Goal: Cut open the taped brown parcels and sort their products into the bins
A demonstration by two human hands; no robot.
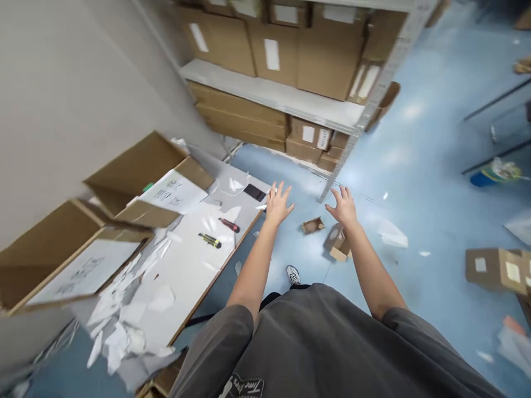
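The floor (435, 182) is light blue, the wall (50, 66) a flat grey, and the tabletop (191, 265) off-white with a brown edge. I see one yellow-and-black cutter (209, 240), a red-and-black cutter (229, 225), a near-black phone (254, 192) and scraps of white paper (120, 342). The big boxes (141, 213) are cardboard brown, their white sheets (170, 190) marked with black writing, and both cartons (313, 225) on the floor are brown too. The shelf (265, 95) looks whitish. The shirt (319, 337) is charcoal, its dark patch (246, 385) lettered in white; the shoe (292, 275) is white with grey.
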